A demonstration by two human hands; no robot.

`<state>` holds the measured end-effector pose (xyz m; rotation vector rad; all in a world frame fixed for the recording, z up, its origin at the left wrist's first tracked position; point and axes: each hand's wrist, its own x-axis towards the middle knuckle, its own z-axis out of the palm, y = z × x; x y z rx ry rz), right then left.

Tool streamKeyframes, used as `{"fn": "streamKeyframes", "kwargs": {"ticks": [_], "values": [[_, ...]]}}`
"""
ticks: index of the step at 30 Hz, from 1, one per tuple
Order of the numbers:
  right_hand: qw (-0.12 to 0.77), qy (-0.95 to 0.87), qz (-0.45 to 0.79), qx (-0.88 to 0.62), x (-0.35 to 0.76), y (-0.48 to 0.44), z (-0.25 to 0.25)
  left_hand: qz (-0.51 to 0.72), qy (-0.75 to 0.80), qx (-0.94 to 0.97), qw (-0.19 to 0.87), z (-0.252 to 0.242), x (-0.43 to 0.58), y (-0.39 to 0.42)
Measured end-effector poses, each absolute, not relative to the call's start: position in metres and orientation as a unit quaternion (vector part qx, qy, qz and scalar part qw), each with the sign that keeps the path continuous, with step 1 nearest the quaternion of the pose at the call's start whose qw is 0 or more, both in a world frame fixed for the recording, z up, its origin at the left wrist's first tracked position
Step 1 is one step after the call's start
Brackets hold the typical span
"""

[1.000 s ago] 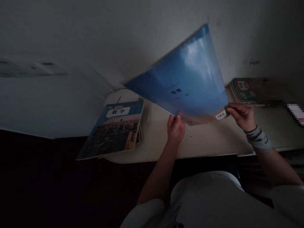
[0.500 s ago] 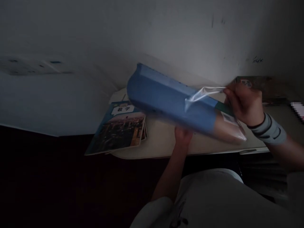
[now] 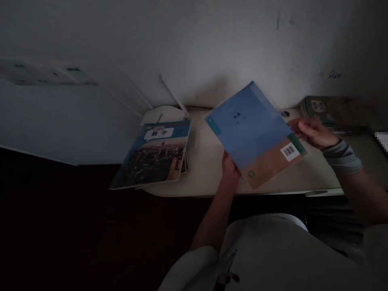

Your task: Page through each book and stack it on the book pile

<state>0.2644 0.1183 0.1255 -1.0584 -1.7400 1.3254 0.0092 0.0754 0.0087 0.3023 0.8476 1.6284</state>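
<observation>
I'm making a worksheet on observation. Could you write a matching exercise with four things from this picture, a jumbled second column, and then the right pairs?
Column one
1. Blue-and-brown book
2. Wristband
3. Book with a city cover
4. Barcode label

Column two
A. At the left end of the table
B. White with dark bars
C. Held up, with the left hand at its lower-left edge
D. Grey, around the wrist of the right hand

Right pairs
1-C, 2-D, 3-A, 4-B

Closed blue-and-brown book (image 3: pixel 253 135), white barcode (image 3: pixel 289 151) near one corner, aslant above the pale desk (image 3: pixel 201 165).
</observation>
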Motion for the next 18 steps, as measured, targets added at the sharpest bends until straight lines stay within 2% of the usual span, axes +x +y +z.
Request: {"fn": "streamKeyframes", "kwargs": {"ticks": [3, 6, 13, 18], "values": [[0.367, -0.634, 0.564, -0.381, 0.261, 0.122, 0.119, 0.696, 0.386, 0.175, 0.579, 0.025, 0.015, 0.077], [0.428, -0.597, 0.571, -0.366, 0.256, 0.122, 0.112, 0.691, 0.372, 0.252, 0.567, 0.045, 0.018, 0.082], [0.487, -0.576, 0.550, -0.358, 0.277, 0.114, 0.083, 0.661, 0.354, 0.528, 0.398, 0.065, 0.010, 0.099], [0.513, -0.583, 0.512, -0.369, 0.289, 0.116, 0.056, 0.615, 0.383, 0.555, 0.409, 0.057, 0.012, 0.102]]}}
